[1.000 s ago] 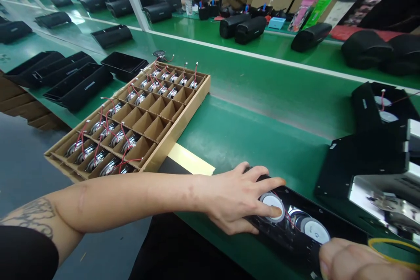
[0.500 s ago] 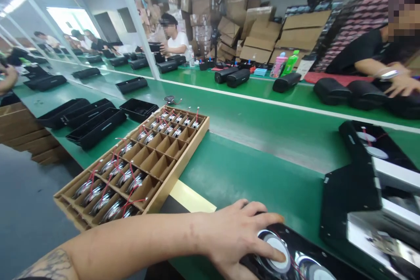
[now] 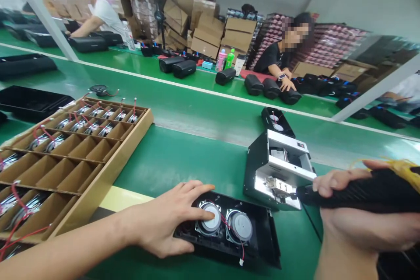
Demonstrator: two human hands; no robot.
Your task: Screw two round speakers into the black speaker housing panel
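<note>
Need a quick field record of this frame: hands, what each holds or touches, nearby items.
left hand: left hand rests on the black plastic speaker panel, a finger on the left round silver speaker driver
right hand: right hand grips a black electric screwdriver, tip at the metal screw feeder box
second driver: right round silver speaker driver beside the first, red wires between them
left of panel: partitioned cardboard tray partly filled with drivers
surface: green conveyor belt
background: other people at the far bench

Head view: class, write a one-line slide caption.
Left hand presses a speaker cone in a black housing; right hand holds a black driver.
</note>
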